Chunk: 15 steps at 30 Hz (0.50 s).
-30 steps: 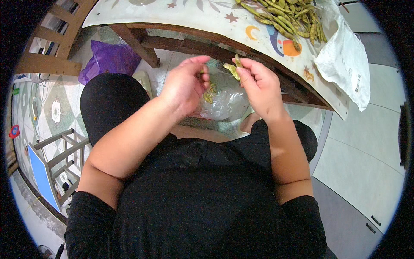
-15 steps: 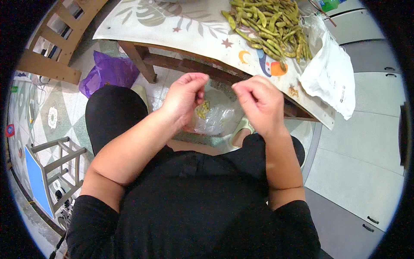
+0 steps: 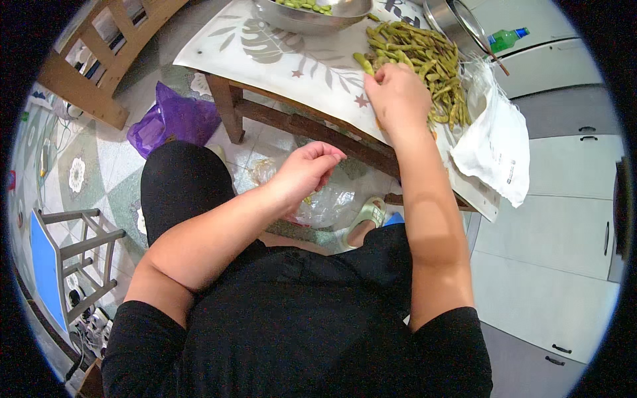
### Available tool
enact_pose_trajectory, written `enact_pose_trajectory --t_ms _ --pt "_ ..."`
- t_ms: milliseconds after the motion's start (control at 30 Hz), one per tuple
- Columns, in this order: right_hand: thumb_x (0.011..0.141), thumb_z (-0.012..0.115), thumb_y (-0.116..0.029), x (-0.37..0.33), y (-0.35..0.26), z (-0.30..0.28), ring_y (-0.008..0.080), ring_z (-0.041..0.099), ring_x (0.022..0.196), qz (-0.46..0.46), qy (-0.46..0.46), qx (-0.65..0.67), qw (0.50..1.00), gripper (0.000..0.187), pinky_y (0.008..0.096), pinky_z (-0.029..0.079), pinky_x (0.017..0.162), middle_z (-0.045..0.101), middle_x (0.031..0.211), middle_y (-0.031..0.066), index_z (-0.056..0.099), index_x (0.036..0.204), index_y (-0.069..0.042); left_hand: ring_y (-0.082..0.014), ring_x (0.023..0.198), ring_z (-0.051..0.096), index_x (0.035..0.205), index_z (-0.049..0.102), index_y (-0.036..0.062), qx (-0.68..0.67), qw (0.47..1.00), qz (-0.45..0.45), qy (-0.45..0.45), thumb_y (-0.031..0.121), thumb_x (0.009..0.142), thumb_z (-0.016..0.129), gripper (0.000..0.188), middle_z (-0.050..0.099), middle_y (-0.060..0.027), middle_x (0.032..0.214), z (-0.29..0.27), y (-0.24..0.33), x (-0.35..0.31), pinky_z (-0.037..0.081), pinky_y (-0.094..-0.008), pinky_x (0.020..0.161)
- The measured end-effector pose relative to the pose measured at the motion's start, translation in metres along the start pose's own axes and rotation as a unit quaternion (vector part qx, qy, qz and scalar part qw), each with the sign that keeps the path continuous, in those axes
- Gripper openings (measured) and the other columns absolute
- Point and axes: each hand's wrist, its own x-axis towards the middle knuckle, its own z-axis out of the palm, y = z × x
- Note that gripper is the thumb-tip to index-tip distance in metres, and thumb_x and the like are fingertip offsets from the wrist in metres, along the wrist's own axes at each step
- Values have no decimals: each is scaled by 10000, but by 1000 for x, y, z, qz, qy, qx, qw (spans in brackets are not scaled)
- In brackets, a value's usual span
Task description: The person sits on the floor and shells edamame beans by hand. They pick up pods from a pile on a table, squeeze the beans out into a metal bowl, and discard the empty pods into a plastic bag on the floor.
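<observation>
My right hand [image 3: 400, 99] rests over the near left edge of a pile of green-brown soybean pods [image 3: 434, 60] on the table. One pod [image 3: 363, 63] lies right beside its thumb. The right fingertips are hidden beneath the hand and among the pods. My left hand [image 3: 308, 172] hangs in the air between my knees, thumb and forefinger pinched together. Whatever is between them, if anything, is too small to make out. Below it a clear plastic bag [image 3: 332, 202] sits on the floor, partly hidden by that hand.
A metal bowl [image 3: 318, 16] with green beans stands on the patterned tablecloth [image 3: 279, 66]. A white bag [image 3: 494, 132] hangs over the table's right edge, near a pot [image 3: 454, 26] and a green bottle [image 3: 507, 40]. A purple bag [image 3: 176, 119] and a blue-topped stool [image 3: 50, 268] are at left.
My right hand has moved up and away from my left hand to the pods. The left hand has dropped slightly and stays pinched. The view has shifted, showing more of the bowl.
</observation>
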Motion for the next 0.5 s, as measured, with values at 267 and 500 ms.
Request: enact_pose_trajectory --t_ms 267,500 --pt "709 577 -195 -23 13 -9 271 518 712 -12 103 142 984 142 360 408 617 545 744 98 549 704 -56 -39 529 397 885 520 52 -19 998 66 5 134 797 501 122 472 38 654 -1 7 -3 325 -175 474" --pt "723 582 -133 -34 43 -3 188 517 662 1 102 243 965 127 278 412 603 563 736 77 554 766 -18 -28 563 398 893 514 51 3 997 81 16 129 794 508 127 482 41 701 1 11 -2 324 -170 502"
